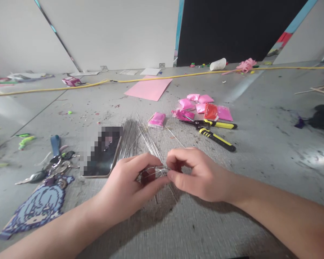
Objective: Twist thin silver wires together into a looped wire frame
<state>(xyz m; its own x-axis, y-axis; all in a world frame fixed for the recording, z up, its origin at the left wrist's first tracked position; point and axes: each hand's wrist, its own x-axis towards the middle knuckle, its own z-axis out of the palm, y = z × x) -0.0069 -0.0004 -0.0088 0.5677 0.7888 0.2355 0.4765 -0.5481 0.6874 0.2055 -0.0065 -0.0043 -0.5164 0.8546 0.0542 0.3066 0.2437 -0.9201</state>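
My left hand is curled with thumb and fingertips closed on thin metal wire, which looks bent into loops. From the other side my right hand pinches the same wire, its fingertips almost meeting those of the left. Some of the wire is hidden behind the fingers. Loose straight wires lie just beyond the hands, and a thick bundle of wires rests beside the phone. Yellow-and-black pliers lie with handles apart beyond my right hand.
Several pink packets and a red packet lie behind the pliers; one pink packet sits apart. Keys and a pixel-art charm are at left. A yellow cord crosses the far side, near pink paper and a cup.
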